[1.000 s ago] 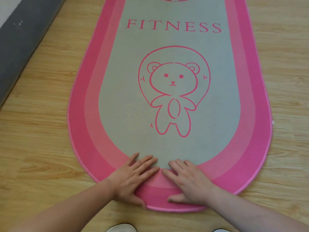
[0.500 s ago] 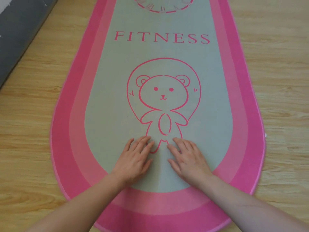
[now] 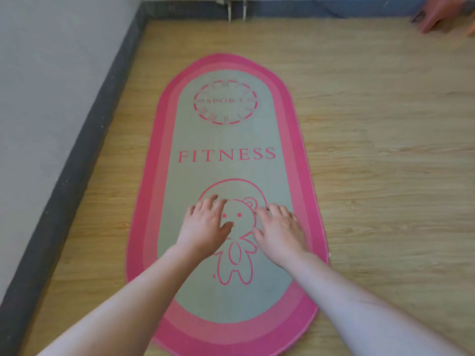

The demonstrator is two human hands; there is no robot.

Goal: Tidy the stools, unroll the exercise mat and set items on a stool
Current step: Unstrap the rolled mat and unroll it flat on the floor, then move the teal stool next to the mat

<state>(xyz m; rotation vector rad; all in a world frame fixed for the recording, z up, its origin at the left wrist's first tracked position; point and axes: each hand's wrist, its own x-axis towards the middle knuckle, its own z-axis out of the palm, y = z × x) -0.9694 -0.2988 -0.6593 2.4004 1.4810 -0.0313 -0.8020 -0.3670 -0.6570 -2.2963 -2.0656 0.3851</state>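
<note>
- Two bare hands are reaching out over an exercise mat [image 3: 226,160] that is lying fully unrolled and flat on a wooden floor [image 3: 385,176].
- Long and oval, the mat is showing a dull grey-green middle with a fine woven look, ringed by bands of lighter and darker pink, and printed in pink with a round clock-like badge, the word FITNESS and an outline bear.
- Pale plank grain is running across the floor, and a dark grey skirting board [image 3: 77,160] is edging a plain light wall [image 3: 51,86] on the left.
- Fingers of the left hand [image 3: 203,224] are lying loosely spread, palm down, holding nothing, over the bear's left ear and cheek.
- Fingers of the right hand [image 3: 280,227] are likewise spreading slightly, palm down and empty, just right of the bear's head.
- Whether the palms are pressing on the mat or hovering just above it is unclear.
- Both hands are sitting over the near half of the mat, with its rounded near end lying under the forearms.
- Blurred orange-brown shapes [image 3: 442,14] are showing at the far right corner.
</note>
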